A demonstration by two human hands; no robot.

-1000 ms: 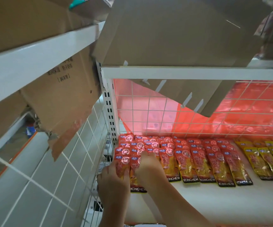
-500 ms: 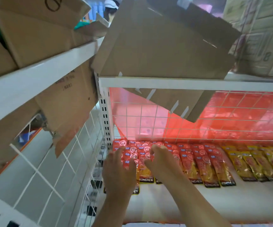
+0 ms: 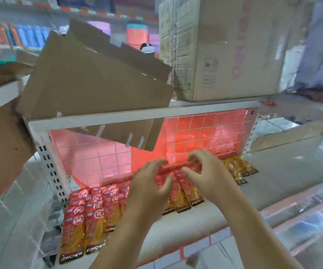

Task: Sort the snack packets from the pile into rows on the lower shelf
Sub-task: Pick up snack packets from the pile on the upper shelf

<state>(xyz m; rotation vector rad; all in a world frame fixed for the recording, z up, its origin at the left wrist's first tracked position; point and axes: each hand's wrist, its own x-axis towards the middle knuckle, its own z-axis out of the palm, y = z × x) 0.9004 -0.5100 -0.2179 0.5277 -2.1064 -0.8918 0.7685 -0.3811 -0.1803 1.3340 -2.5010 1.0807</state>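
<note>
Left hand (image 3: 149,191): raised over the middle rows, fingers loosely curved and apart, holding nothing.
Right hand (image 3: 209,177): just beside it at 2 o'clock, fingers arched downward, nothing gripped; too blurred to tell whether the tips touch.
Red packets (image 3: 83,220): overlapping rows from 8 o'clock of the left hand, running on beneath both hands.
Yellow packets (image 3: 238,167): at 2 o'clock of the right hand, against the wire grid (image 3: 195,133).
Lower shelf (image 3: 273,181): bare white surface at 3 and 5 o'clock.
Overhead: a cardboard flap (image 3: 98,84) droops at 11 o'clock.
</note>
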